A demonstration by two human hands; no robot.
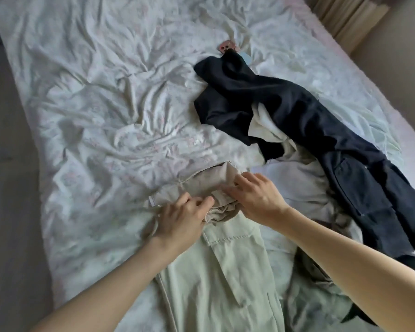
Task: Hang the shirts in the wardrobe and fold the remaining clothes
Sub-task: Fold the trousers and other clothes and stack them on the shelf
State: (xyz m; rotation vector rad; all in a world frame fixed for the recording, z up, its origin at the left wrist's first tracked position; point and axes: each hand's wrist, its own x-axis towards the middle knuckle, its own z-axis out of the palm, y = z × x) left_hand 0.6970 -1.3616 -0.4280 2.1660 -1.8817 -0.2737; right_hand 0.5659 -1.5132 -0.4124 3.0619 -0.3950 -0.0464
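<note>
We find the folding step in hand. Both hands work a small beige garment (206, 185) near the middle of the bed (82, 104): the left hand (180, 219) pinches its near edge with curled fingers, and the right hand (256, 197) grips its right side. We judge the next move calls for flattening it and squaring its edges. It lies on a pale green garment (225, 271); dark trousers (321, 130) lie to the right. We see no containers.

Soft, dim daylight, faint shadows in the sheet (106, 97) creases, slight blur, wide-angle bending at edges.
</note>
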